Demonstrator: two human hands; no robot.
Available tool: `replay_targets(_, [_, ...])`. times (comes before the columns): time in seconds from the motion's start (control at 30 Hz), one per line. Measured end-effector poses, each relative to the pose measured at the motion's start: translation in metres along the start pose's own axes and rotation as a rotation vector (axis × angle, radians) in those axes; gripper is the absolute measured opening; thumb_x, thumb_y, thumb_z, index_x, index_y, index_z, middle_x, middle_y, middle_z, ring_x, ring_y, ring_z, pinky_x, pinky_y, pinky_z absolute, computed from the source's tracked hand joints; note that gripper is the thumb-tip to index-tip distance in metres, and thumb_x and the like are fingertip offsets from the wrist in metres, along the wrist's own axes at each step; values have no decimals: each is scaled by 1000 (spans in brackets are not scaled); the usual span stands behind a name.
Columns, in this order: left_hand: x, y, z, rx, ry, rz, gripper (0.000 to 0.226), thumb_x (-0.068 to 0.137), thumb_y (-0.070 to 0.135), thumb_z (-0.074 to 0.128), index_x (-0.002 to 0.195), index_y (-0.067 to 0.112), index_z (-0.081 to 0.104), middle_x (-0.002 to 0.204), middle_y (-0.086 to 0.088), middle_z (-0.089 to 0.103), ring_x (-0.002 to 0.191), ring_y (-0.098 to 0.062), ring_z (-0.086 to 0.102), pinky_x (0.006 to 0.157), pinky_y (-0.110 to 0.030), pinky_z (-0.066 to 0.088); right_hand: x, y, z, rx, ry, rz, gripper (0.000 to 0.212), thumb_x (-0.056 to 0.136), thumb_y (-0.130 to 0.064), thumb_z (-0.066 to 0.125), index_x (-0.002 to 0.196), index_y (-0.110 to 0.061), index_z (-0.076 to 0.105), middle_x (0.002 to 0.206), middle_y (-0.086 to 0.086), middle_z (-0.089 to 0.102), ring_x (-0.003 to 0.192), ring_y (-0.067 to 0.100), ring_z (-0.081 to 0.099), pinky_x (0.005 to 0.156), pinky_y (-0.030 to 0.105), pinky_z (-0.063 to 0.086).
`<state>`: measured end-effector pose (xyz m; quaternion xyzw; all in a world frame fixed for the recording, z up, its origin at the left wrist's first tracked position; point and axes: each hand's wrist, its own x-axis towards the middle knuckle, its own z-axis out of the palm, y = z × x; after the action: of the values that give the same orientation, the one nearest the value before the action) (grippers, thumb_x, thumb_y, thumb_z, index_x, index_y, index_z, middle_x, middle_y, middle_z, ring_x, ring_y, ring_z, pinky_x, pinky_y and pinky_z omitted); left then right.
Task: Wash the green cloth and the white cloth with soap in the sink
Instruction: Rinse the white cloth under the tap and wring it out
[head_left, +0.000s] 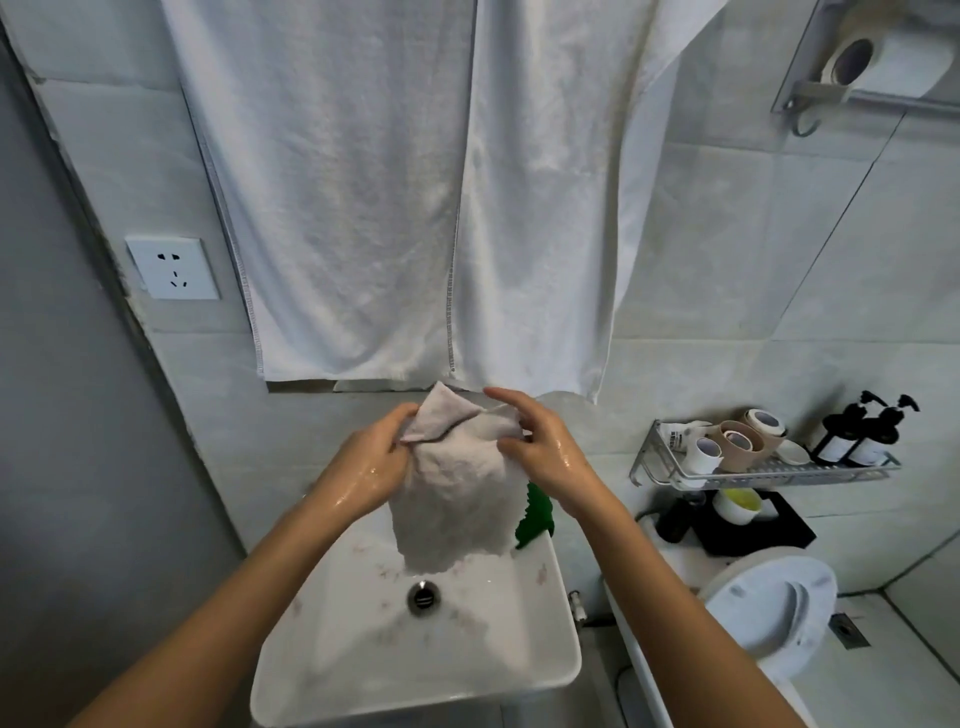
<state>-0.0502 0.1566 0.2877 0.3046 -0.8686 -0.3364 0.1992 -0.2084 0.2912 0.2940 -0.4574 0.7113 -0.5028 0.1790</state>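
white cloth (457, 493) is held up over the sink (545, 670), likely so drips fall in the basin. left hand (374, 462) pinches its top-left corner; right hand (540, 449) grips the top-right edge, index finger lifted. Both hands wet. green cloth (535, 514) is parked on the sink's back right rim, waiting or done, can't tell.

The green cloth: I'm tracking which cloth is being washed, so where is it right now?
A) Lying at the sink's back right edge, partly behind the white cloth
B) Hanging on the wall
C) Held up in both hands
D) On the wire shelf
A: the green cloth lies on the sink rim, while both hands grip the white cloth.
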Motion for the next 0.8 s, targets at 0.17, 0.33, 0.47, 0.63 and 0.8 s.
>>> replay_targets(0.17, [-2, 10, -12, -824, -66, -252, 27, 85, 9, 62, 108, 22, 59, 100, -6, 67, 76, -18, 63, 65, -34, 50, 2, -9, -11, 474, 92, 96, 53, 84, 13, 53, 112, -30, 67, 96, 1, 61, 83, 15, 57, 78, 32, 48])
replay_targets(0.33, [-10, 8, -5, -988, -183, 0, 83, 68, -1, 66, 136, 36, 37, 123, 12, 63, 108, -9, 63, 75, -26, 55, 8, -20, -14, 587, 115, 90, 49, 86, 11, 54, 106, -32, 67, 89, 6, 60, 77, 17, 58, 71, 27, 51])
replay_targets(0.47, [-17, 12, 4, -609, -105, 155, 98, 76, 5, 58, 149, 40, 3, 142, 27, 37, 127, -3, 45, 98, -19, 43, 8, -13, -7, 518, 156, 100, 45, 80, 2, 60, 104, -35, 69, 104, 11, 62, 103, 29, 55, 95, 42, 44])
replay_targets(0.63, [-22, 14, 8, 23, 71, 128, 100, 89, 11, 48, 128, 61, -30, 86, -15, 68, 72, -30, 61, 73, -42, 52, 1, -12, -3, 496, 178, 100, 48, 84, 8, 55, 105, -33, 67, 113, 13, 64, 98, 24, 58, 89, 37, 48])
replay_targets(0.8, [-21, 24, 0, -368, -119, 218, 79, 87, -10, 44, 131, 56, 38, 120, 24, 58, 110, 9, 53, 90, -7, 39, -1, -18, -4, 494, 197, 84, 46, 86, 1, 57, 113, -37, 63, 103, 6, 61, 96, 22, 57, 78, 23, 47])
